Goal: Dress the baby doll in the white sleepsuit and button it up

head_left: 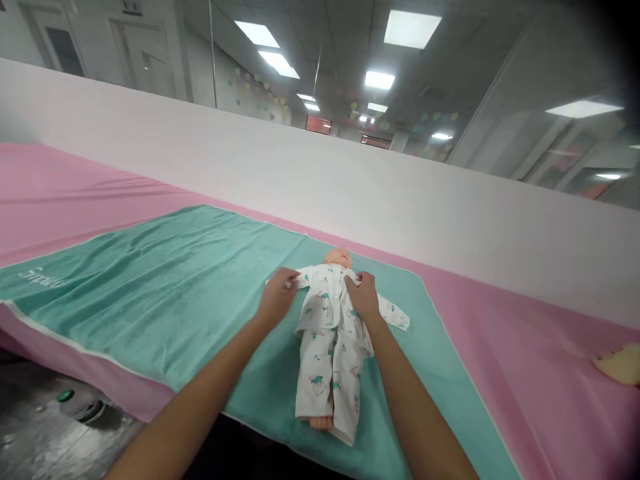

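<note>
A baby doll lies on its back on a green towel, its head toward the wall. It wears a white printed jacket and matching trousers, with toes showing at one trouser cuff. My left hand has its fingers closed on the jacket sleeve at the left of the picture. At the other side of the chest, my right hand pinches the jacket front near the shoulder. The other sleeve stretches out flat on the towel beyond my right wrist.
Pink sheeting covers the surface under the towel. A low white wall with glass above it runs along the far side. A yellow object sits at the right edge. On the floor at lower left is a container with a green cap.
</note>
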The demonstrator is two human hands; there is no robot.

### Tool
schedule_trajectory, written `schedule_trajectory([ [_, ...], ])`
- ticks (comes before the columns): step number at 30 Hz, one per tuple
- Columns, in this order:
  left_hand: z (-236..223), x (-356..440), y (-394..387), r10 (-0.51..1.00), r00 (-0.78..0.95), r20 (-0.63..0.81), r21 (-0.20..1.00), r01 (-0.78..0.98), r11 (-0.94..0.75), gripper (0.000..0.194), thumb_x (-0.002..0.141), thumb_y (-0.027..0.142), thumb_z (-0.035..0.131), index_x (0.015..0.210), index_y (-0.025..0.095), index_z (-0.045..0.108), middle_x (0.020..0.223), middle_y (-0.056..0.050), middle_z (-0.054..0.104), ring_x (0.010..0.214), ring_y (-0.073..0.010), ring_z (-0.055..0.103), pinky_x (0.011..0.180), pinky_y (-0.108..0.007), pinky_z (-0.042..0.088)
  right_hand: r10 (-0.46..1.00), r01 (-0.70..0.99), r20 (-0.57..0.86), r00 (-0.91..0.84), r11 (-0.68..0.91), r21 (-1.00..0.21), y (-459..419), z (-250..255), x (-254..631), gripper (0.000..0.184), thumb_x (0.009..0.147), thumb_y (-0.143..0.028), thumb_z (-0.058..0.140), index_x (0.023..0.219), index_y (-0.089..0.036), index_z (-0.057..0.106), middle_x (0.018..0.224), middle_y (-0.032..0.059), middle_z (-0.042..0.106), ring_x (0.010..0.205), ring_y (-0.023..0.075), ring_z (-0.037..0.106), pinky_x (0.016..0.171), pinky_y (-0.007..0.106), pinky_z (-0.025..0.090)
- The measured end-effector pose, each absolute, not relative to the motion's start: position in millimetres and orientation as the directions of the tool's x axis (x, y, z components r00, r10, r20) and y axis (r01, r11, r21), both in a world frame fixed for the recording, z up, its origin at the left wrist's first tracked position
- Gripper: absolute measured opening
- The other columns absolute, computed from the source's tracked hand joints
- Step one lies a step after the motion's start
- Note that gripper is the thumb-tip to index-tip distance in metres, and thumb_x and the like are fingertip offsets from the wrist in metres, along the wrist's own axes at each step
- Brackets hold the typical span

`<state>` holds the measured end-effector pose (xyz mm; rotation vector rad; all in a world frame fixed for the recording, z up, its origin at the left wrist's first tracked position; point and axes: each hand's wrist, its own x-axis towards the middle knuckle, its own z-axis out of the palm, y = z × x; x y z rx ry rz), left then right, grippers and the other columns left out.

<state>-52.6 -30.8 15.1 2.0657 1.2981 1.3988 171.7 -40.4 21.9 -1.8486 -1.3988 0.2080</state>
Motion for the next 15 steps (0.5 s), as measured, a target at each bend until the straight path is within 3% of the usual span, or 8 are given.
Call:
schedule_trajectory([
  [3,24.7,-1.5,6.9,0.874,0.235,0.424,0.713,0.508,-0.483,0.025,0.083,0.018,0.046,0.102,0.015,0.061,0.101,-0.006,0.059,0.091,-0.0118,0.054,0.085,-0.022,0.042,0.876,0.773,0.291,0.386,-0.135,-0.620,-7.3,27.0,168.2,0.036,0.074,-0.052,0.050,0.084,-0.018,0.048,0.088,0.0073,0.052,0.070,0.0179,0.047,0.063,0.031,0.034],
  [8,26.4,51.9,56.0,0.914,0.290,0.283,0.710,0.578,-0.403,0.025,0.078,0.032,0.053,0.089,0.014,0.066,0.097,-0.009,0.062,0.086,-0.0169,0.056,0.078,-0.025,0.042,0.847,0.776,0.362,0.389,-0.090,-0.625,18.3,18.9,171.9,0.018,0.075,-0.034,0.046,0.066,-0.018,0.047,0.076,0.0071,0.050,0.064,0.0167,0.042,0.061,0.030,0.030],
  [15,27.9,55.8,69.4,0.913,0.352,0.206,0.707,0.592,-0.387,0.017,0.070,0.028,0.054,0.077,0.018,0.066,0.085,-0.005,0.065,0.078,-0.0182,0.056,0.071,-0.027,0.041,0.772,0.610,0.394,0.499,0.010,-0.792,21.4,-4.5,190.5,0.031,0.076,-0.046,0.045,0.069,-0.018,0.056,0.072,0.0073,0.060,0.066,0.0184,0.050,0.061,0.030,0.037],
])
